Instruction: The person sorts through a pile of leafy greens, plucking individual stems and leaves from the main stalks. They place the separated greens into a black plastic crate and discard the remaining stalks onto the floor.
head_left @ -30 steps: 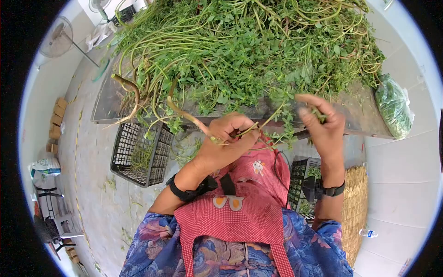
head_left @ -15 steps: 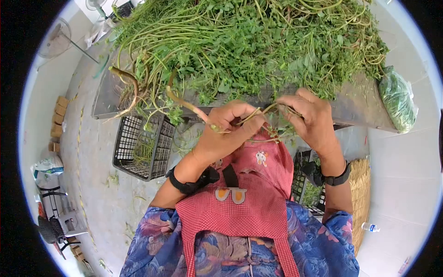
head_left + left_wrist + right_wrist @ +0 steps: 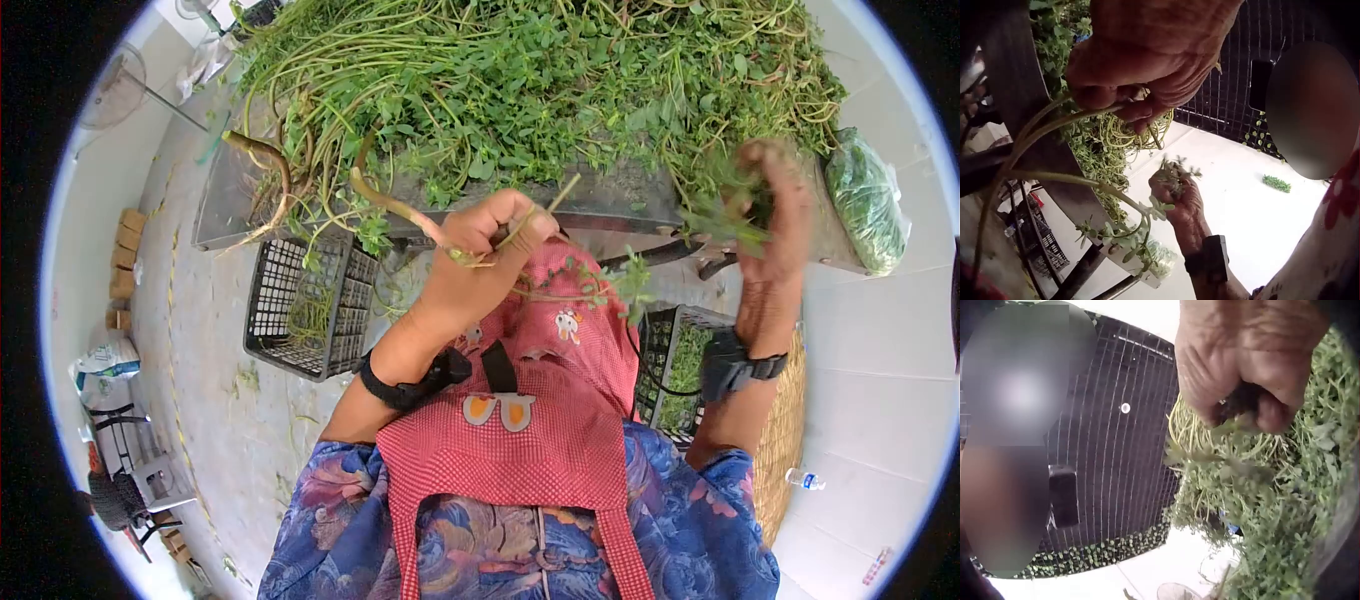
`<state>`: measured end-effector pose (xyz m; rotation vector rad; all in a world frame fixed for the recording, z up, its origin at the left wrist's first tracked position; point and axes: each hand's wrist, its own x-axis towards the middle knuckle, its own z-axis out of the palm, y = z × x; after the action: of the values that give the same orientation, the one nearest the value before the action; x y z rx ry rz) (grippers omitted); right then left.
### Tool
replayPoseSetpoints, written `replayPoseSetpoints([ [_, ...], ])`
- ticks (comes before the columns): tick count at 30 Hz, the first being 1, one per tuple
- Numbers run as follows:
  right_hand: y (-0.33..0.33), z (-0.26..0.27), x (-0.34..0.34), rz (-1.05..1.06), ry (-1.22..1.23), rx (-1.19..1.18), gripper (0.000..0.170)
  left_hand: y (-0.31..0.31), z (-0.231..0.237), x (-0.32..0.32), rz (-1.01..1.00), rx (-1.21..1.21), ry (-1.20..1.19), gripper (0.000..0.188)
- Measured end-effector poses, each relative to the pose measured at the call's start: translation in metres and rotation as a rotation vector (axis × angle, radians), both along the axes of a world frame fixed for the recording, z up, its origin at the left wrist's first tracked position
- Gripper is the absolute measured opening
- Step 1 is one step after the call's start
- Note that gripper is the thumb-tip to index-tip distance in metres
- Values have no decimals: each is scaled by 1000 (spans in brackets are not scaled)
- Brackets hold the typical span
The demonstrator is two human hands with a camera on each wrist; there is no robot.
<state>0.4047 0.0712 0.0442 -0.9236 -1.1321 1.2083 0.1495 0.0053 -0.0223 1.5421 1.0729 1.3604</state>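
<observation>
My left hand (image 3: 485, 250) pinches a purslane stem in front of the red apron. The thick brown end of that stem (image 3: 395, 205) sticks out toward the table, and a leafy side shoot (image 3: 625, 285) hangs to the right, over the apron. In the left wrist view, bare stems (image 3: 1054, 128) run from under the fingers. Farther right, my right hand (image 3: 778, 215) is raised by the table's right part, blurred in the head view. It grips a small bunch of leafy sprigs (image 3: 1225, 453), seen below the fingers in the right wrist view.
A big heap of purslane (image 3: 540, 100) covers most of the dark table (image 3: 620, 185). At its right end lies a plastic bag of greens (image 3: 865, 205). Black crates stand below, one at left (image 3: 335, 315) and one at right (image 3: 690, 370).
My right hand came in to the stem by the left hand, then swung away to the right with leafy sprigs. The left hand keeps its grip; a short bare stem end now points up from it.
</observation>
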Motion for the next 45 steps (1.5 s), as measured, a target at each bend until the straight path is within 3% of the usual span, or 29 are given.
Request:
replayPoseSetpoints([
  [1,-3,5,3,74,216,29,10,1,-2,0,11,20,16,17],
  [5,-27,19,-3,138,-2,71,12,4,5,-2,-33,22,118,17],
  [7,-39,17,-7,175,-663,127,15,3,6,-2,-37,-14,116,17],
  [9,-45,8,-26,356,-937,412,20,3,6,-1,-44,-43,118,16],
  [11,-46,-22,-39,317,-1197,628,24,3,4,1,-47,4,65,18],
  [12,-45,-34,-41,316,-1195,625,24,2,7,2,-48,2,67,18],
  [14,-41,-49,-44,450,-1462,645,28,-2,16,3,-48,-145,22,20],
  [15,-39,-50,-44,452,-1460,646,28,0,15,1,-46,-146,23,20],
  [17,-35,-52,-40,488,-1364,522,21,5,11,-5,77,321,567,21],
  [18,-33,-48,-38,487,-1365,525,21,6,8,-4,78,324,567,21],
  [20,-30,-38,-35,595,-883,25,18,7,3,-1,-6,227,407,8],
  [24,-25,-32,-32,548,-805,166,15,11,3,10,0,426,392,12],
  [26,-26,-31,-34,585,-664,27,18,15,6,10,26,586,611,18],
  [27,-26,-31,-35,587,-663,29,18,15,5,11,28,587,613,18],
  [29,-26,-32,-35,599,-640,55,20,13,2,13,-251,174,315,21],
  [32,-27,-31,-35,589,-630,37,19,13,4,9,-367,-5,263,18],
  [36,-26,-40,-35,466,-668,88,19,10,7,21,-296,80,122,16],
  [38,-27,-52,-36,167,-652,248,18,10,1,25,-151,83,155,15],
  [39,-29,-47,-35,164,-653,254,18,10,1,23,-151,90,155,15],
  [41,-33,-31,-33,29,-351,-90,17,11,1,15,-173,-76,142,16],
  [43,-40,-26,-25,59,-342,-165,15,12,6,13,-168,-116,51,15],
  [45,-51,-22,-27,139,-299,-29,15,12,8,12,-168,-160,-38,14],
])
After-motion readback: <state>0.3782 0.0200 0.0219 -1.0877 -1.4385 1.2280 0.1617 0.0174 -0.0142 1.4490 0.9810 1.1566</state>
